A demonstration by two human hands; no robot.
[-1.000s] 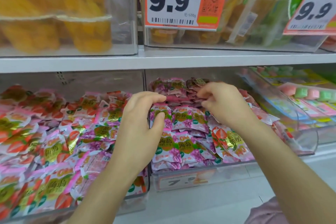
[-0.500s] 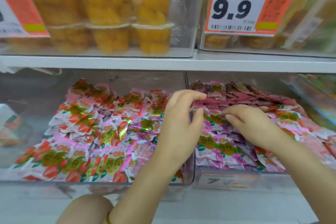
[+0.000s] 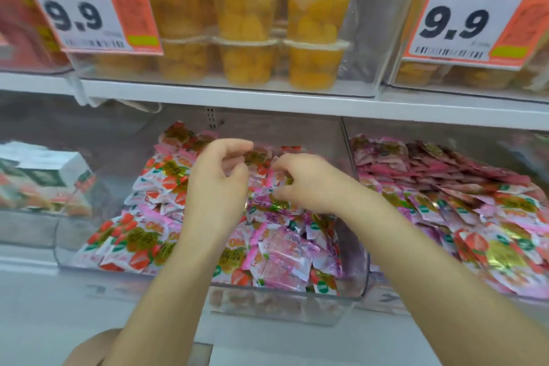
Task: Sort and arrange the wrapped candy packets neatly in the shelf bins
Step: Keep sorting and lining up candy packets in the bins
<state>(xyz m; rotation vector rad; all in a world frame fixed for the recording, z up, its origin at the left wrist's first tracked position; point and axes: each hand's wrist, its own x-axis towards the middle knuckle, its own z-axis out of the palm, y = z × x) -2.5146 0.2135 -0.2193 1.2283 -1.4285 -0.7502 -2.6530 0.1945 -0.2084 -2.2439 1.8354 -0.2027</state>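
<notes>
Step in hand: sorting. My right hand (image 3: 309, 184) pinches, with its fingers, a stray purple-print wrapped candy packet (image 3: 269, 204) in the clear plastic bin (image 3: 297, 301) of red strawberry-print packets (image 3: 139, 239). My left hand (image 3: 218, 187) has its fingers curled narrow; I cannot tell what they hold. Next, by my judgement: lift the packet clear and carry it right to the purple-packet bin (image 3: 384, 300).

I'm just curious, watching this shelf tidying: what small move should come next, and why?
Probably the right hand lifts the purple packets beside it toward the right bin: they lie among red strawberry packets in the middle bin, while purple ones fill the right bin's back.

Shop, orange price tags (image 3: 89, 13) (both 9.9), stocked clear shelf bins (image 3: 361, 276)
</notes>
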